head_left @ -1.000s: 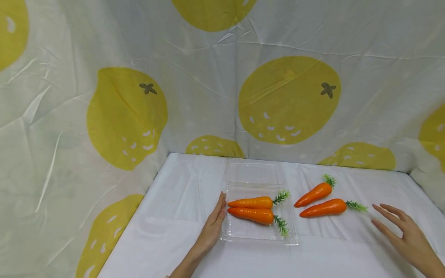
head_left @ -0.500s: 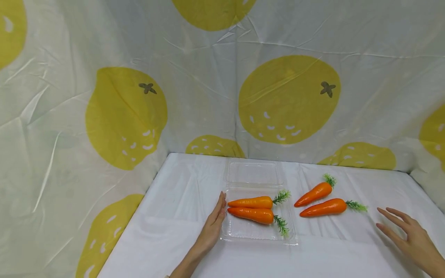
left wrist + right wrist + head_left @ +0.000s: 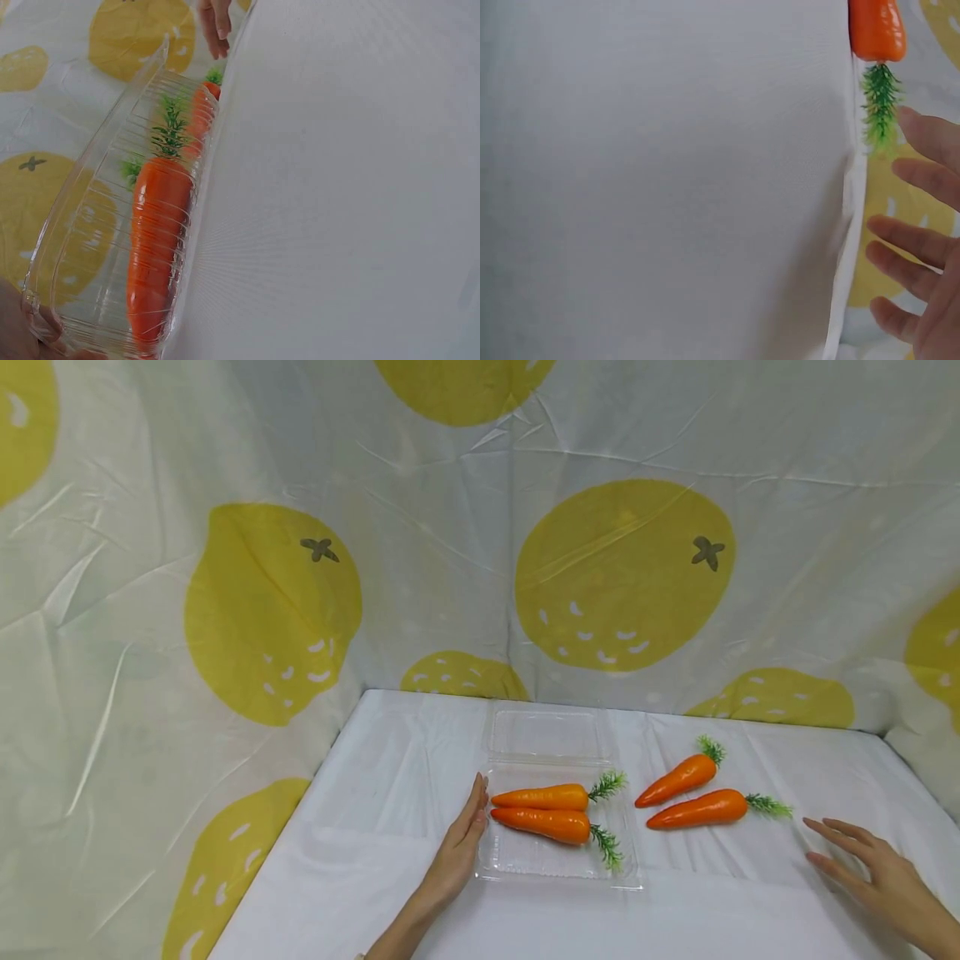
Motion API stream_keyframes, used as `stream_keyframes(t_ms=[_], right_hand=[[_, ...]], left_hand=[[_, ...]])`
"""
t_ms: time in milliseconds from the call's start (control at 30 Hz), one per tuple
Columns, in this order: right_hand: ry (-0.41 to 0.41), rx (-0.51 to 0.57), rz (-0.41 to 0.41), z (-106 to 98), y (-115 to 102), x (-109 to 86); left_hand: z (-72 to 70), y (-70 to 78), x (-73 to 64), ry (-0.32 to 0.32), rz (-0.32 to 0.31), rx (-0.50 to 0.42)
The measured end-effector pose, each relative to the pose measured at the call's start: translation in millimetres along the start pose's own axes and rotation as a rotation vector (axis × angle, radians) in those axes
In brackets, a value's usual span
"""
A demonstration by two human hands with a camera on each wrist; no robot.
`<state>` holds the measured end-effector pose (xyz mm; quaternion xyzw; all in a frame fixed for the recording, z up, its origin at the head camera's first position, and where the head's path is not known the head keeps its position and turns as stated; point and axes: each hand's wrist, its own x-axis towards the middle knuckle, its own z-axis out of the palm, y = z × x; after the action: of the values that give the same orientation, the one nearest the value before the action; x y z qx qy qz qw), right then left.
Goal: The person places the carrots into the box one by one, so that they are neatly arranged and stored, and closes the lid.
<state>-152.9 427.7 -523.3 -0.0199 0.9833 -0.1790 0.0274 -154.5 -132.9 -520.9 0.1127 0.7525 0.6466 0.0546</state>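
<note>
A clear plastic clamshell box (image 3: 525, 865) lies opened flat, its lid (image 3: 547, 735) folded back toward the far wall. Two orange carrots with green tops, an upper one (image 3: 540, 797) and a lower one (image 3: 546, 825), lie side by side in its base. Fingers extended, my left hand (image 3: 452, 853) rests against the base's left edge; the left wrist view has it at the box's near corner (image 3: 45, 319). Right of the box, two more carrots lie on the cloth, one farther (image 3: 678, 779) and one nearer (image 3: 701, 810). My right hand (image 3: 885, 878), fingers spread, holds nothing beside the nearer carrot's leafy top (image 3: 881, 105).
A white cloth (image 3: 720, 910) covers the table. Behind and to the left hang pale curtains (image 3: 435, 568) printed with yellow lemons, meeting the table's back and left edges.
My right hand has drifted slightly right, then back left and a little nearer to me. The left hand, the box and the carrots have stayed where they were.
</note>
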Motion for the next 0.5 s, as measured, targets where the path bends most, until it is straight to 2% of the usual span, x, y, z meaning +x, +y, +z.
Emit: stream_keyframes(t_ms=[267, 500], right_hand=[[0.034, 0.032, -0.038, 0.6, -0.2, -1.1], [0.044, 0.057, -0.031, -0.7, -3.8, 2.3]], left_hand=[[0.2, 0.5, -0.7, 0.000, -0.006, 0.006], [0.5, 0.8, -0.3, 0.004, 0.000, 0.017]])
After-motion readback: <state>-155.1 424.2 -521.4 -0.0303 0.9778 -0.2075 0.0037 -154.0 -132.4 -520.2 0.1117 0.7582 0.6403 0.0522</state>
